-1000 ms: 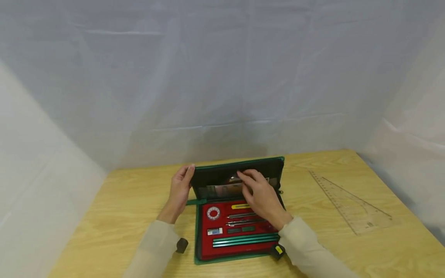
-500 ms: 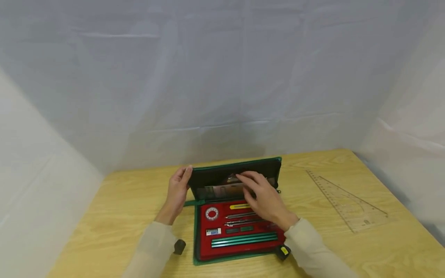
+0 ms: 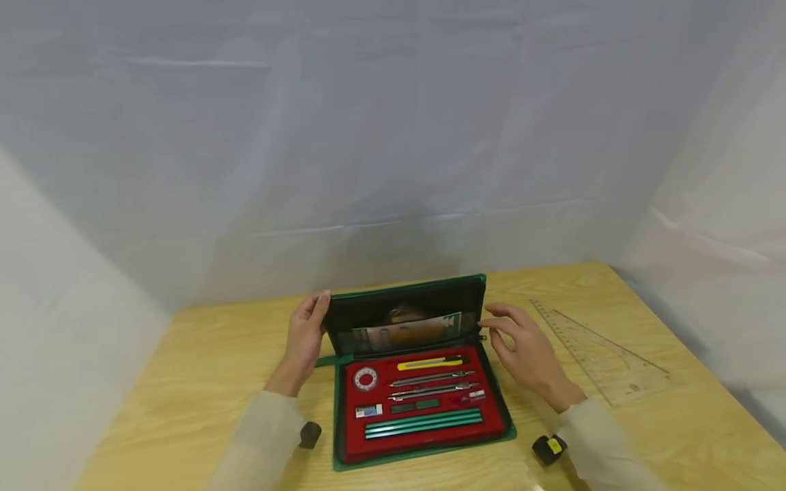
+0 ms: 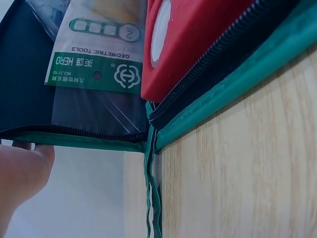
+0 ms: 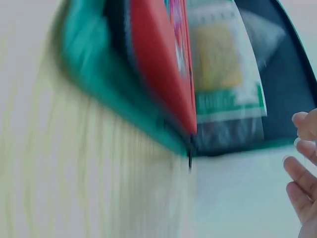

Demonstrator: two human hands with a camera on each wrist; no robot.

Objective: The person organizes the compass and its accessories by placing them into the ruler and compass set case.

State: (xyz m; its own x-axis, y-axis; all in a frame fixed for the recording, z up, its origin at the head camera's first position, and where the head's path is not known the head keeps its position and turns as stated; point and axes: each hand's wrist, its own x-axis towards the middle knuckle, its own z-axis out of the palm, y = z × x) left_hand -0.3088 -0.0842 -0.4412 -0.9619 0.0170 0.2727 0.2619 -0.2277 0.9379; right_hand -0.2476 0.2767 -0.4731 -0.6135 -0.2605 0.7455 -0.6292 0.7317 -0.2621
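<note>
A green zip-up geometry set case (image 3: 424, 453) lies unfolded on the table, its lid (image 3: 430, 294) raised. My left hand (image 3: 305, 337) grips the lid's left edge, thumb on the inside. At the lid's right edge is my right hand (image 3: 528, 351), fingers spread loosely and holding nothing. A clear packet (image 4: 94, 69) with a printed green label sits in the lid pocket. In the red tray (image 3: 368, 447) are a yellow cutter (image 3: 424, 365), two metal compasses (image 3: 430, 391), a white ring-shaped piece (image 3: 365, 379), an eraser (image 3: 368, 410) and green pencils (image 3: 424, 424).
A clear set square (image 3: 604, 358) with ruler markings lies on the wooden table (image 3: 202, 382) to the right of the case. White sheeting (image 3: 368, 136) hangs behind the table and at both sides. A green strap (image 3: 325, 361) sticks out from the case's left side.
My right hand has drawn back from the lid pocket to the right, uncovering the packet and the tray's right side. The left hand keeps its hold on the lid.
</note>
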